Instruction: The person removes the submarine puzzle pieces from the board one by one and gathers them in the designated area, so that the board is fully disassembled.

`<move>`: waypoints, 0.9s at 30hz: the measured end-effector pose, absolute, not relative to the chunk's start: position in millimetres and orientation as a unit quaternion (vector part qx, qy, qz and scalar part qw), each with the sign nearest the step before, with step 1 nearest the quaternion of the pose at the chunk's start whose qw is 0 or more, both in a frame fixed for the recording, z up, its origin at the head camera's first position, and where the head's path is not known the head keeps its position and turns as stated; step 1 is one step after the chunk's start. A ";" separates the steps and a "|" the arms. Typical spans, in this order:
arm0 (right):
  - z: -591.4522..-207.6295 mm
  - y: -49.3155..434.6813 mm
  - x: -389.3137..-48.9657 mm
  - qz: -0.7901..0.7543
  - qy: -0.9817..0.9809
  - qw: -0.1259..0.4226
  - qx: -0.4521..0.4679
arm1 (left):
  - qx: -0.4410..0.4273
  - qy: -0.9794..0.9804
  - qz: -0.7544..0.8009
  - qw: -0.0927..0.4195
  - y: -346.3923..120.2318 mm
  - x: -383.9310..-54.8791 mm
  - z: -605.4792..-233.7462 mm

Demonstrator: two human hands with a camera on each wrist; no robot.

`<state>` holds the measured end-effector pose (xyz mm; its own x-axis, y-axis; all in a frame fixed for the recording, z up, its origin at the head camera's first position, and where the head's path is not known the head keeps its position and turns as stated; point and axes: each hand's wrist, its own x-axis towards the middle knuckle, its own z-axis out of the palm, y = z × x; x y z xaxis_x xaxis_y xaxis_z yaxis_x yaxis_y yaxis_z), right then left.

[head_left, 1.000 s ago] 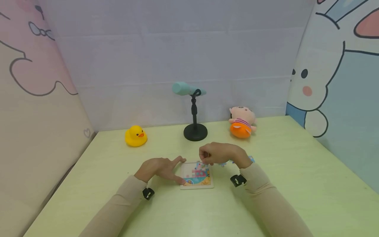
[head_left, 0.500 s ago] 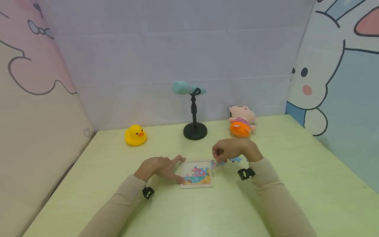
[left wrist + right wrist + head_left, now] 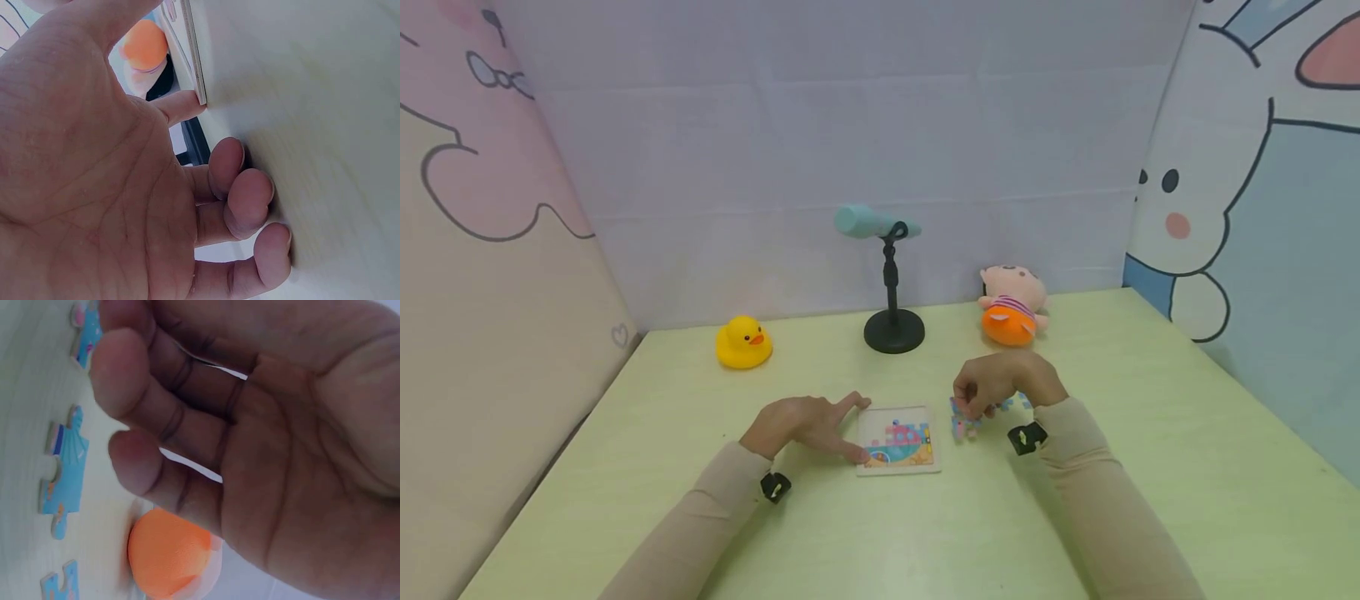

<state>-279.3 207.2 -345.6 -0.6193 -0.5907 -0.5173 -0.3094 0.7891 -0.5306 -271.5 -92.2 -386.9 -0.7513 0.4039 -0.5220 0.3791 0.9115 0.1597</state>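
A shallow jigsaw tray (image 3: 898, 471) lies on the table, its lower and right part filled with pieces showing a pink-and-blue picture. My left hand (image 3: 801, 425) is spread at the tray's left side, thumb on its near corner and index finger at the far corner. In the left wrist view, the other fingers (image 3: 250, 200) rest loosely by the tabletop. Right of the tray, my right hand (image 3: 996, 383) pinches downward at a puzzle piece (image 3: 964, 429) with pink and blue on it. Its thumb and index tips are out of sight in the right wrist view.
More loose blue pieces (image 3: 65, 475) lie beneath and beyond my right hand. Farther back stand a yellow rubber duck (image 3: 743, 343), a mint-coloured microphone (image 3: 868, 222) on a black stand (image 3: 894, 332), and a plush toy (image 3: 1011, 308) in orange.
My right hand has moved from over the tray to its right, taking a pink-and-blue puzzle piece out onto the table. The left hand stays at the tray's edge.
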 end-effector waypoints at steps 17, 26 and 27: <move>-352.7 209.8 -284.3 -0.147 0.895 0.364 -0.212 | 0.213 0.934 0.029 0.287 -91.8 -273.7 -388.9; -353.7 210.6 -285.5 -0.138 0.897 0.362 -0.213 | 0.216 0.933 0.029 0.285 -92.8 -274.3 -387.9; -353.9 210.9 -285.8 -0.138 0.897 0.362 -0.212 | 0.217 0.933 0.029 0.284 -92.9 -274.5 -387.9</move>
